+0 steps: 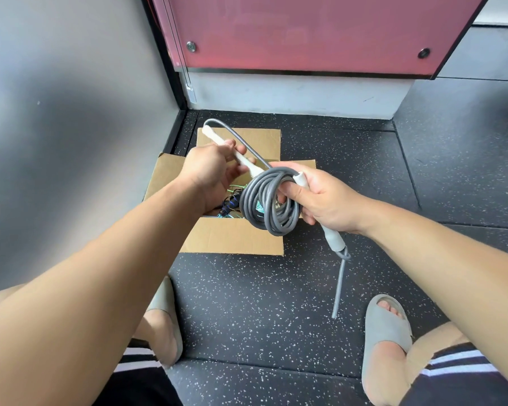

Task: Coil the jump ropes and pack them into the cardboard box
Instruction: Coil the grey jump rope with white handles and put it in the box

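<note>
Pinching handle (pixel 215 136) in left grip (pixel 214 171), coil (pixel 261 197) clamped in right grip (pixel 323 200); tuck handle through, drop into box (pixel 232 238), 12 o'clock.

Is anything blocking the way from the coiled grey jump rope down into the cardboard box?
Nothing visible does. The grey jump rope coil hangs right above the cardboard box, whose flaps lie open; only other ropes lie inside.
</note>
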